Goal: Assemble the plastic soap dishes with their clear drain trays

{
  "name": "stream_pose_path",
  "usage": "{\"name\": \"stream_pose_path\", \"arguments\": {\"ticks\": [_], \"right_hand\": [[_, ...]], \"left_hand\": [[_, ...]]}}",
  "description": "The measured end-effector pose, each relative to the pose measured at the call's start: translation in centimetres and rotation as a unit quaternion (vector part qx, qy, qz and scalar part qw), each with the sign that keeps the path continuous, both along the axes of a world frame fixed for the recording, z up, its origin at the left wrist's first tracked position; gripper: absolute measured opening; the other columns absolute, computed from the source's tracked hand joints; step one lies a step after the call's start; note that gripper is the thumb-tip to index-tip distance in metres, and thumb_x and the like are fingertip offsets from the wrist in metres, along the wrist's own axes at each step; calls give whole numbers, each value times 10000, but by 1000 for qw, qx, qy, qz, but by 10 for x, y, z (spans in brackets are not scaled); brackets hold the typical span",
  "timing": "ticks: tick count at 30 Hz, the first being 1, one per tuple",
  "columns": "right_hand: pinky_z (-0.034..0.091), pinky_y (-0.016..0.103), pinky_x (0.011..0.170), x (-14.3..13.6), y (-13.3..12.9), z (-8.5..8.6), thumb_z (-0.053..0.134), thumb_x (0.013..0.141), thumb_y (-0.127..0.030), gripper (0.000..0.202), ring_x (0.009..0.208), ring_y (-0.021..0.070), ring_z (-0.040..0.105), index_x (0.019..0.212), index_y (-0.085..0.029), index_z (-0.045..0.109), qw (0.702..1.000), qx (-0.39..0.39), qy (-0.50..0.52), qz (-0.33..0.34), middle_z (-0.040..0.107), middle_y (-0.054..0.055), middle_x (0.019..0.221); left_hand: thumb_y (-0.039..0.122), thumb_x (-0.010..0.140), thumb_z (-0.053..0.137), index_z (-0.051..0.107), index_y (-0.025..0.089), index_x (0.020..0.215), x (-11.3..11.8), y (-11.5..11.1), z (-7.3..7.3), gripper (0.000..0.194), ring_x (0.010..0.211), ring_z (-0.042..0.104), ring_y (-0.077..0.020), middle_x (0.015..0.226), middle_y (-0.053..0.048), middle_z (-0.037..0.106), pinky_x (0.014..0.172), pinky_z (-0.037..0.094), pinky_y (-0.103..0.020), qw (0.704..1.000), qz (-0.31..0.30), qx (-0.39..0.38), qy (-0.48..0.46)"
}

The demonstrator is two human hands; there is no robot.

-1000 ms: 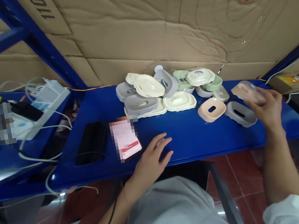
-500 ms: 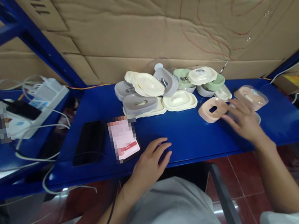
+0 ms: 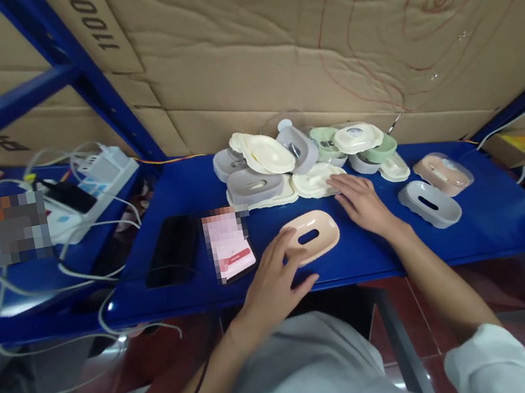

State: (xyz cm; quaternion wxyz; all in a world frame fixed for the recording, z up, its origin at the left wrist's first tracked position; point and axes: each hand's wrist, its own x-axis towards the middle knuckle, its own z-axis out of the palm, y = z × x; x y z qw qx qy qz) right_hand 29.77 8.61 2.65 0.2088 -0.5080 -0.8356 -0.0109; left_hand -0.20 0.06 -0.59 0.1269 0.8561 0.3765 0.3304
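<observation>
Pink oval lid [image 3: 311, 237], a second ago far right by the grey lid [image 3: 429, 203], now lies under the left hand's [image 3: 277, 276] loosely spread fingertips, while the right hand [image 3: 362, 200], open and empty, reaches the cream lid [image 3: 316, 180] just ahead.

The only clearly legible print is "1100X", in dark capitals, running upward along the cardboard sheet [image 3: 265, 40] that backs the blue shelf frame [image 3: 85, 85], just right of the slanted strut. Further left on the same cardboard, below the horizontal beam, some bold dark letters show in part but cannot be read. Red hand-drawn curves mark the cardboard at upper right; they form no words.
</observation>
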Motion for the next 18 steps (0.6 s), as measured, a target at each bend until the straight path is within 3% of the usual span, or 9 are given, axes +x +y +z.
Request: {"name": "stream_pose_path", "arguments": {"ticks": [3,6,9,12,18], "right_hand": [[399,564,1132,7,26,-10,571,1071,-328,385,1356,343,613,1429,-229,674,999,10,-25,-28,719,122,1412],[379,544,1122,6,21,-9,601,1070,-312,273,1213,298,694,1295,-262,746,998,48,-9,-30,790,80,1248],[348,535,1157,-1,-7,-2,597,1083,-309,241,1182,267,710,1271,-257,739,997,75,1,0,797,68,1219],[366,534,1177,-12,-44,-1,587,1092,-290,212,1169,248,715,1247,-253,726,998,50,4,39,794,63,1204],[574,518,1073,-26,-99,-24,617,1068,-348,282,1256,293,681,1341,-287,661,991,-55,102,68,726,108,1297]], "left_hand": [[203,1021,677,646,208,1206,-1,0,-1,188,1474,548,-333,1529,-167,565,1216,508,-544,999,15,7,-40],[189,1039,657,602,225,1255,-3,0,0,226,1401,611,-287,1403,-136,639,1197,529,-518,994,14,3,-106],[169,1032,665,594,226,1227,-5,0,2,215,1332,648,-260,1338,-115,647,1152,559,-490,981,41,2,-187],[157,1030,660,593,225,1203,-6,1,2,198,1318,644,-252,1322,-106,639,1131,564,-476,973,64,1,-223],[204,1069,598,569,249,1297,-3,1,0,235,1379,603,-258,1379,-107,618,1195,512,-484,988,36,-52,-139]]}}
